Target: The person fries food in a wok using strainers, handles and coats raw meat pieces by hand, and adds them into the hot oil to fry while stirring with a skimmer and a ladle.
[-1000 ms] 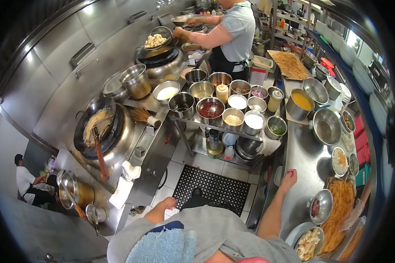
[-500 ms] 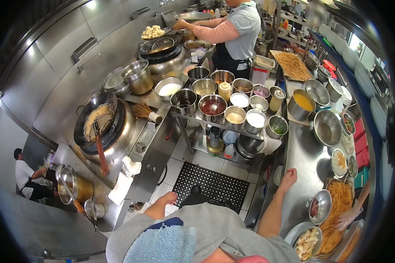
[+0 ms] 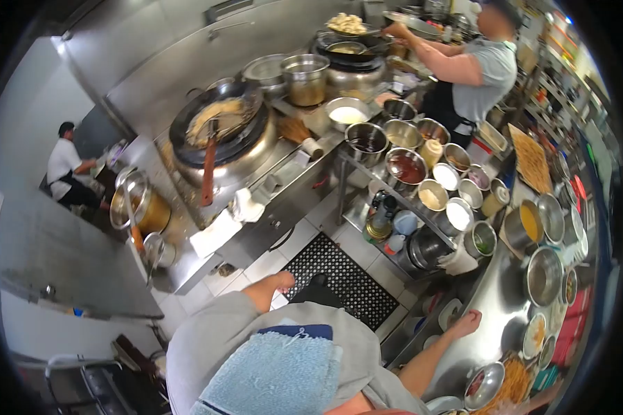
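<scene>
My left hand (image 3: 282, 281) hangs in front of my body above the floor, its fingers curled in and nothing visible in them. Over the left edge of the right-hand steel counter (image 3: 488, 297), my right hand (image 3: 467, 323) is loosely closed, with no object showing. Left of centre, a wok (image 3: 180, 131) sits on a round burner, holding light brown food and a wire strainer with a wooden handle (image 3: 209, 173). White folded cloths (image 3: 218, 232) lie on the stove's front edge, nearer my left hand. A light blue towel (image 3: 270, 377) lies on my shoulder.
Bowls and pots, including dark red sauce (image 3: 406, 167), crowd a steel stand ahead. A metal bowl (image 3: 484, 384) and a food tray (image 3: 512, 377) sit at lower right. One co-worker (image 3: 481, 76) stands at the far wok; another (image 3: 66, 162) is at far left. A black mat (image 3: 339, 280) covers floor tiles.
My view has turned left, so the stove, stand and counter appear farther right. Both my hands stay low and apart. The strainer still rests in the wok.
</scene>
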`<state>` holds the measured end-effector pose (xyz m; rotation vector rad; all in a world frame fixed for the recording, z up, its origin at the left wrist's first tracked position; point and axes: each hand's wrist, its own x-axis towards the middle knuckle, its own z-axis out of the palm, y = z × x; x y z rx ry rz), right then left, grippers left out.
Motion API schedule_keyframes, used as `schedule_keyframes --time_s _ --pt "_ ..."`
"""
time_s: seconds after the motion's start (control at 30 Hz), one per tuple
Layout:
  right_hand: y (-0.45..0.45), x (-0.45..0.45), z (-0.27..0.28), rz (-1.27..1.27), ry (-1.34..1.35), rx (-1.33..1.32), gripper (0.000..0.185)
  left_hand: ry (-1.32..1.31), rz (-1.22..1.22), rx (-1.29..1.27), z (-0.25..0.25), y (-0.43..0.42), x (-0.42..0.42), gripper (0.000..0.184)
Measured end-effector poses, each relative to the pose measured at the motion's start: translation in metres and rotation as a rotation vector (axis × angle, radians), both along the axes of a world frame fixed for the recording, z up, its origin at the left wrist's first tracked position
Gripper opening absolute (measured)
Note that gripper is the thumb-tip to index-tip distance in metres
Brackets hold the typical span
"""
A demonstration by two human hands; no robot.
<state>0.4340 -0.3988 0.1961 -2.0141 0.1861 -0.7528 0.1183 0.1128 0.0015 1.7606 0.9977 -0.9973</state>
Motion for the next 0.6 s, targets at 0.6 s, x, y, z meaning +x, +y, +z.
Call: schedule_keyframes --time_s 0.6 --pt "0.003 -0.004 0.006 -0.005 0.064 0.1 0.011 -0.366 -0.308 -0.081 -0.043 0.025 -0.024 0.016"
